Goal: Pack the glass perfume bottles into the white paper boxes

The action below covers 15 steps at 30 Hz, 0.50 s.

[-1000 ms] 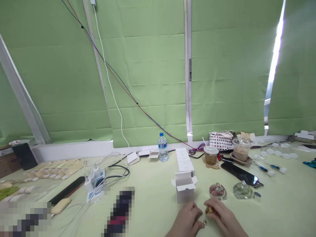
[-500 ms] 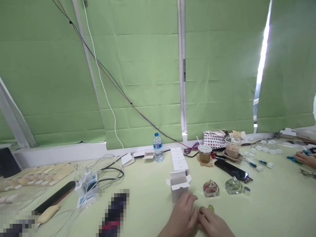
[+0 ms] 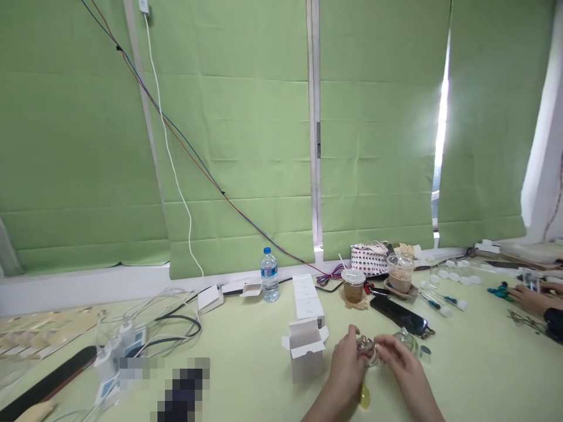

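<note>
My left hand [image 3: 346, 364] is closed round the left side of a small glass bottle [image 3: 366, 346] with reddish contents. At the bottle's right side, my right hand [image 3: 398, 356] has its fingers bent close together against the glass. A yellow-green item [image 3: 364, 397] lies on the table just below my hands. An open white box [image 3: 307, 351] stands left of my left hand, its flaps spread. Behind my right hand sits a second glass bottle [image 3: 409, 339] with greenish contents, partly hidden, and a small grey cap [image 3: 425, 351] lies beside it.
Closed white boxes [image 3: 307, 296] stand in a row behind the open one. A water bottle [image 3: 270, 275], two drink cups [image 3: 353, 285] and a black phone [image 3: 401, 313] are farther back. Cables and a power strip [image 3: 108, 375] lie left. A co-worker's hands [image 3: 530, 298] are at right.
My hands have moved up from the yellow-green item to the reddish glass bottle, which was standing free before. The camera view has shifted, and the co-worker's hands show more.
</note>
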### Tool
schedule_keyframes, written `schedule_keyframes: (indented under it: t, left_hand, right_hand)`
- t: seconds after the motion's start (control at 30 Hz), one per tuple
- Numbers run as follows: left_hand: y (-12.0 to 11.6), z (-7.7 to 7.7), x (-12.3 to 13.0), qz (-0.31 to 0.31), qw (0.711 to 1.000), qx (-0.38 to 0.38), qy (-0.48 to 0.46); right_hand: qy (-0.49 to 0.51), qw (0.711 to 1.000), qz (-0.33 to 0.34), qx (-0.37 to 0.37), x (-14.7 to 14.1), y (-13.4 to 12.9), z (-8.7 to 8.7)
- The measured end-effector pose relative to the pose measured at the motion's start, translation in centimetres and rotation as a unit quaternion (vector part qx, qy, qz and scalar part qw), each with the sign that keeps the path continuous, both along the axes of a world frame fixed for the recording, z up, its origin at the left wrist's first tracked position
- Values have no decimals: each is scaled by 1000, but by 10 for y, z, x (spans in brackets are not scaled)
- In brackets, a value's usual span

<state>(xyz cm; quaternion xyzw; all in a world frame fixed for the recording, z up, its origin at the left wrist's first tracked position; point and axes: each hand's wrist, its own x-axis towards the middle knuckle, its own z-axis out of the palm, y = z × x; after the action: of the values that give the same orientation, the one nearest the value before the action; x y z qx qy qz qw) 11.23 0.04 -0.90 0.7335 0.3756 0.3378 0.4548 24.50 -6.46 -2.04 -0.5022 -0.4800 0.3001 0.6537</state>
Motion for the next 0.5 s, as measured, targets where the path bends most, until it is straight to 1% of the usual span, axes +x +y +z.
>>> schedule_keyframes:
  t: [0.07,0.1,0.2,0.27,0.33,0.37,0.5]
  left_hand:
    - [-3,-4,-1,27,998,54,20]
    - [-5,-4,-3,38,996,81,23]
    - [-12,5,-12,53,990,129,-11]
    - [-16,14,-21,60,988,139,-39]
    - [-21,18,-30,63,988,125,-71]
    - [-23,18,-35,60,989,103,-86]
    - [-30,11,-46,26,994,-15,-104]
  right_hand:
    - [79,997,-2,-21,8,12,17]
    - [107,994,11,-25,10,19,23]
    - [175,982,69,-22,6,36,35]
    - [215,971,106,-24,-2,46,37]
    - [251,958,137,-28,-11,53,35]
    - [270,950,153,-32,-16,56,32]
    - [347,909,223,-56,-33,60,19]
